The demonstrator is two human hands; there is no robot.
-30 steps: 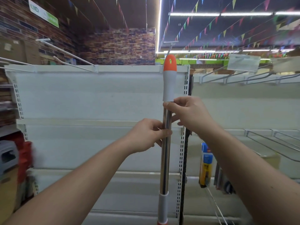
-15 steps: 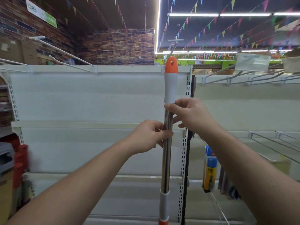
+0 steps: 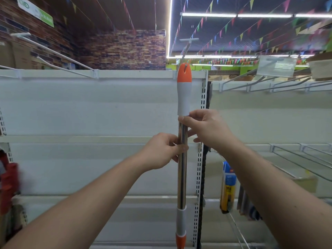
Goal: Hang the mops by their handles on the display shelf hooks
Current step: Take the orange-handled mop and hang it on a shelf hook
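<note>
A mop handle stands upright in front of me: chrome pole, white grip, orange cap with a hanging slot. The cap sits at the top rail of the white display shelf, right at a long metal hook that juts out toward me; the hook's rod shows in the slot. My right hand pinches the pole just under the white grip. My left hand grips the pole a little lower. The mop head is out of view below.
Other long hooks stick out from the top rail at the left. To the right stands a second shelf bay with wire hooks and a hanging yellow-blue pack. Red items sit at the far left.
The mop handle has risen slightly and its orange cap now meets the hook at the top rail. Both hands keep their hold on the pole.
</note>
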